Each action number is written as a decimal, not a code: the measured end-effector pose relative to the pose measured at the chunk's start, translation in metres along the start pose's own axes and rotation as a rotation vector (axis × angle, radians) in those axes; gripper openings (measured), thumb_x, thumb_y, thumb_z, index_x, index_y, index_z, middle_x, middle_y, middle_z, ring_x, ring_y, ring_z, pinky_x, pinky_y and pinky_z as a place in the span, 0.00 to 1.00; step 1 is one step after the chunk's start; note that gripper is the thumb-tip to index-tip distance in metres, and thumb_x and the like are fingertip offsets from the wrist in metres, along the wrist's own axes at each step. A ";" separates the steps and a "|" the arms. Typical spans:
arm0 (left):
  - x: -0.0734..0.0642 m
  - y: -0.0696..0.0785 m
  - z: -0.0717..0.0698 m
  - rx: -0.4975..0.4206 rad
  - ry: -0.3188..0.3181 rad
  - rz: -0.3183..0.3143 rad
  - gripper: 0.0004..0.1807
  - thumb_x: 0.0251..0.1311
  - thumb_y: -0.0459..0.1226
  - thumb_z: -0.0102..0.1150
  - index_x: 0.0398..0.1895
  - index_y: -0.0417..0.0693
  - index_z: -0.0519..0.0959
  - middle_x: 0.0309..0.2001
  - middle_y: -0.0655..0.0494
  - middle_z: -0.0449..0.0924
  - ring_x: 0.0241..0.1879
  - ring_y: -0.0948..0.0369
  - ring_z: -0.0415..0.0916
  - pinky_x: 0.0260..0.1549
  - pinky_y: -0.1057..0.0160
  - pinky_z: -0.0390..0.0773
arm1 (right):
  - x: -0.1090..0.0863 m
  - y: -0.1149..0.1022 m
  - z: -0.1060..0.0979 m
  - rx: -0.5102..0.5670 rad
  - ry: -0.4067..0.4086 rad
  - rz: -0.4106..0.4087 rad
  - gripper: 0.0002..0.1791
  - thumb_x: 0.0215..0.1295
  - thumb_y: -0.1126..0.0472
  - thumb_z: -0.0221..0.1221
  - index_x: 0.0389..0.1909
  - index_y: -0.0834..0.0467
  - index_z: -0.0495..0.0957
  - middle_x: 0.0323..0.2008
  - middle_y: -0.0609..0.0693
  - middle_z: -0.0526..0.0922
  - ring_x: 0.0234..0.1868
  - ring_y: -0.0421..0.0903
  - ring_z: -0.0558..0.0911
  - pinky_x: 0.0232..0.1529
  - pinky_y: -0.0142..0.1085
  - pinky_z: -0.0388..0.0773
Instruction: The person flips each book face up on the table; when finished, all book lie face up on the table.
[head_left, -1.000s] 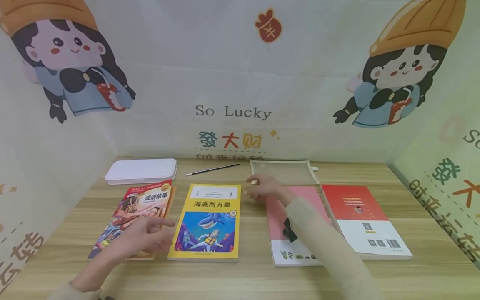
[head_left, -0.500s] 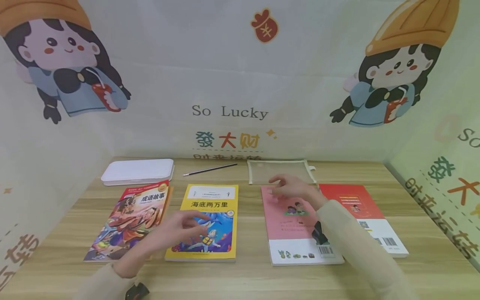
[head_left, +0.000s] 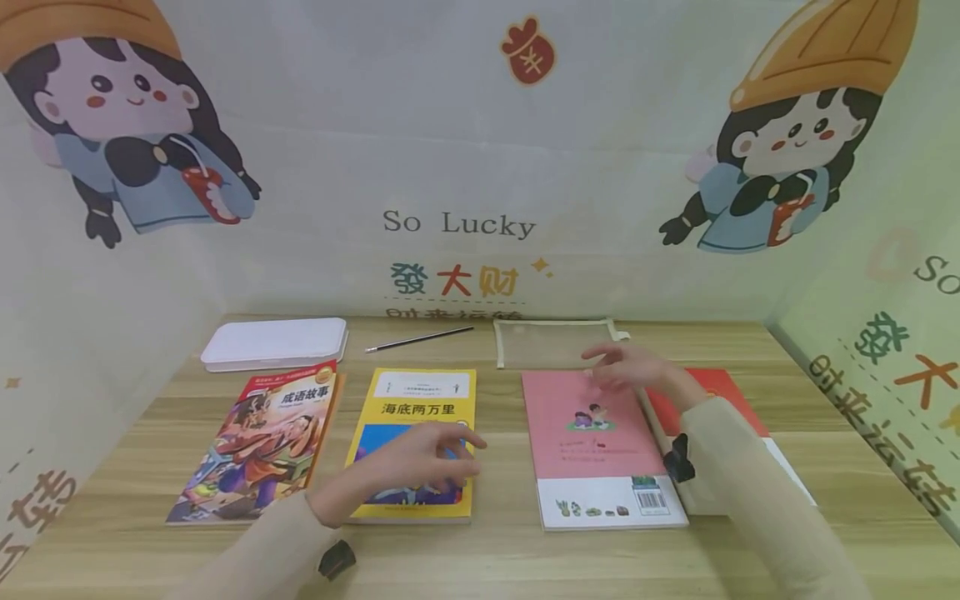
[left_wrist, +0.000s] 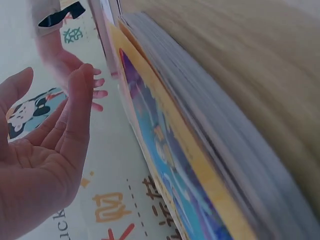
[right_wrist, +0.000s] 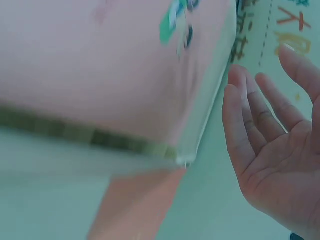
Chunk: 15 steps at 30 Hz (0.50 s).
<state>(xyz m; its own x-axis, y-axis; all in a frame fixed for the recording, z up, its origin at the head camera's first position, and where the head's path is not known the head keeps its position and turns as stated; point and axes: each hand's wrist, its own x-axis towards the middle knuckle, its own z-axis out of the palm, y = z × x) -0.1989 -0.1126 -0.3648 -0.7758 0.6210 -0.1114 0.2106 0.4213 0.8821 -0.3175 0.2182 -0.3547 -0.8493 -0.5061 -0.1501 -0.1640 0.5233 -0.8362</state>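
We see the right hand (right_wrist: pixel 280 155) around three o'clock, its fingers (right_wrist: pixel 237 130) loosely bent, near a blurred pink book (right_wrist: pixel 100 65) at ten o'clock; printed characters (right_wrist: pixel 295 20) stand at two o'clock.

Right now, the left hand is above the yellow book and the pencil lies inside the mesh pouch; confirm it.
The pencil is not inside the mesh pouch; the head view shows it on the table, left of the pouch. The left hand is above the yellow book.
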 end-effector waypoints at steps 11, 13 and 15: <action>0.023 0.001 0.024 -0.198 -0.110 -0.075 0.26 0.55 0.41 0.57 0.56 0.40 0.66 0.39 0.51 0.74 0.32 0.52 0.78 0.25 0.57 0.79 | -0.021 0.018 -0.027 -0.035 0.070 -0.022 0.26 0.58 0.59 0.54 0.54 0.69 0.64 0.45 0.64 0.72 0.42 0.55 0.74 0.42 0.43 0.75; 0.026 0.002 0.029 -0.245 -0.099 -0.101 0.27 0.56 0.41 0.57 0.56 0.40 0.65 0.41 0.50 0.74 0.34 0.52 0.78 0.26 0.56 0.79 | -0.021 0.022 -0.027 -0.043 0.094 0.007 0.26 0.58 0.62 0.53 0.54 0.72 0.62 0.46 0.66 0.72 0.44 0.57 0.73 0.43 0.46 0.73; 0.030 0.003 0.034 -0.303 -0.081 -0.123 0.27 0.56 0.41 0.56 0.57 0.40 0.64 0.42 0.49 0.73 0.35 0.52 0.77 0.27 0.56 0.79 | -0.020 0.025 -0.026 -0.074 0.118 0.031 0.25 0.58 0.62 0.53 0.54 0.71 0.63 0.47 0.66 0.72 0.45 0.56 0.73 0.43 0.45 0.74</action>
<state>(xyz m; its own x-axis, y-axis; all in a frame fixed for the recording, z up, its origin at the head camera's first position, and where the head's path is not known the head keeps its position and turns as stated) -0.2016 -0.0702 -0.3811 -0.7318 0.6335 -0.2513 -0.0780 0.2885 0.9543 -0.3174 0.2593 -0.3594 -0.9068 -0.4074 -0.1085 -0.1700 0.5889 -0.7901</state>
